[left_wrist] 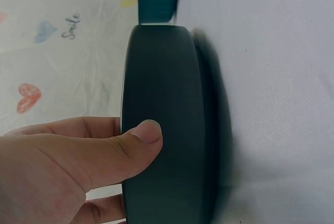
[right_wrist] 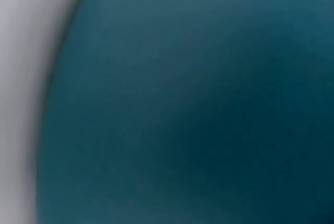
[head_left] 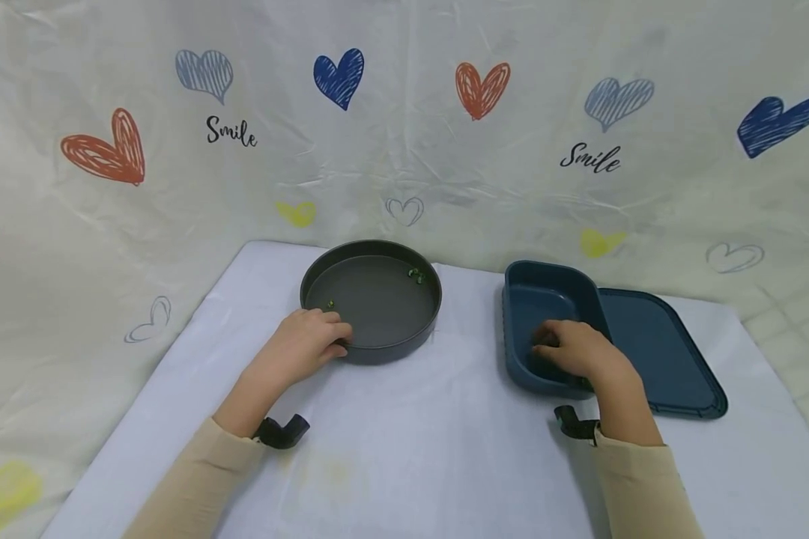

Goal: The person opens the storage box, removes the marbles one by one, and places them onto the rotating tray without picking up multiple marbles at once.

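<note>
A round dark grey pan (head_left: pixel 371 299) stands on the white-covered table, with small bits of green leaf (head_left: pixel 416 275) inside it. My left hand (head_left: pixel 306 340) grips its near left rim. In the left wrist view, the thumb (left_wrist: pixel 148 131) presses the pan's outer wall (left_wrist: pixel 167 78) while the other fingers go over the rim. My right hand (head_left: pixel 573 348) reaches down into a deep blue rectangular box (head_left: pixel 522 314), fingers bent. Something dark green shows under the palm, but what the fingertips touch is hidden. The right wrist view holds only the blurred blue box wall (right_wrist: pixel 130 104).
A flat blue lid (head_left: pixel 661 352) lies to the right of the box, partly behind the right wrist. White table cloth (head_left: pixel 411 442) lies in front of the pan and box. Behind the table hangs a pale sheet (head_left: pixel 404 150) printed with hearts.
</note>
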`<state>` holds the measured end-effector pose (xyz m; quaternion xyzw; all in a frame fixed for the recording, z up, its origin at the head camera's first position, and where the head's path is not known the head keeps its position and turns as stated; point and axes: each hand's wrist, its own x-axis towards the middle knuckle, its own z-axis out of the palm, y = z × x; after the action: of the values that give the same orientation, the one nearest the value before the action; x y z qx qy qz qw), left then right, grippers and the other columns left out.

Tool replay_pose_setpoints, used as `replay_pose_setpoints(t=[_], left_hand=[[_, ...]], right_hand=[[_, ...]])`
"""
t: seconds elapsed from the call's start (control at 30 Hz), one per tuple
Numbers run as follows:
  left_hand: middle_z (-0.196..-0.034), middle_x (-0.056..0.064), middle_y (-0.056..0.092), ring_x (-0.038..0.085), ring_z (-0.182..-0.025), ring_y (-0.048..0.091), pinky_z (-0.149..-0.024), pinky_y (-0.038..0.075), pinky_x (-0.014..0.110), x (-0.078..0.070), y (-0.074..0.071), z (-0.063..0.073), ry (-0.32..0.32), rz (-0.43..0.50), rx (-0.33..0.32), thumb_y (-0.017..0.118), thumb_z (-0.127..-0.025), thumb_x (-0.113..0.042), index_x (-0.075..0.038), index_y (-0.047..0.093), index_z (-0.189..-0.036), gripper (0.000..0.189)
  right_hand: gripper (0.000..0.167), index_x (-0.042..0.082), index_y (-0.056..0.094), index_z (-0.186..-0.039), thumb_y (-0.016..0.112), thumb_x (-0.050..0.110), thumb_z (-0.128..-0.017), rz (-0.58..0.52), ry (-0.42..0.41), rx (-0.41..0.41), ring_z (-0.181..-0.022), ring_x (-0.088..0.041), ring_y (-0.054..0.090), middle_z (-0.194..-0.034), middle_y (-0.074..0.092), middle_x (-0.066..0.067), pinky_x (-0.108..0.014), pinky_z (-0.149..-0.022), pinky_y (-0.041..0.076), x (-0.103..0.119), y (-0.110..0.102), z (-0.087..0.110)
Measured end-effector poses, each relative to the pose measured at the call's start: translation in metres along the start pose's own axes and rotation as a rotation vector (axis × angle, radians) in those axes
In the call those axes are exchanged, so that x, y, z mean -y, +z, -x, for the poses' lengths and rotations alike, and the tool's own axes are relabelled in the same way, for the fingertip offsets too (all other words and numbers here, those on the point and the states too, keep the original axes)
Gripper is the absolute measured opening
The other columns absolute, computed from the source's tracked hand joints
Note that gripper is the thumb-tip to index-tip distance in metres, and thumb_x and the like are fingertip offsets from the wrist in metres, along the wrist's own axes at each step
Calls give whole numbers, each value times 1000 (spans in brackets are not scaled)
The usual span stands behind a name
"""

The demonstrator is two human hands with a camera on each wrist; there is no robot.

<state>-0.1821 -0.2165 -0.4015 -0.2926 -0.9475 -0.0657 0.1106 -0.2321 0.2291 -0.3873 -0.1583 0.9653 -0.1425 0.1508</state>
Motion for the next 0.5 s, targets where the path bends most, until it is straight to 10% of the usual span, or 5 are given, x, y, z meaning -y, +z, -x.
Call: replay_pose_setpoints(t=[0.5], left_hand=[[-80,-7,62,19,-72,61,-69,47,38,-1,-1,-1,-13,-4,13,84,-80,-26,-23,71,-90,17]], right_hand=[[33,6,66,-117,64,32,-96,58,111,99,-99,-39,62,-116,65,-22,-53,-76,51,1,-5,8]])
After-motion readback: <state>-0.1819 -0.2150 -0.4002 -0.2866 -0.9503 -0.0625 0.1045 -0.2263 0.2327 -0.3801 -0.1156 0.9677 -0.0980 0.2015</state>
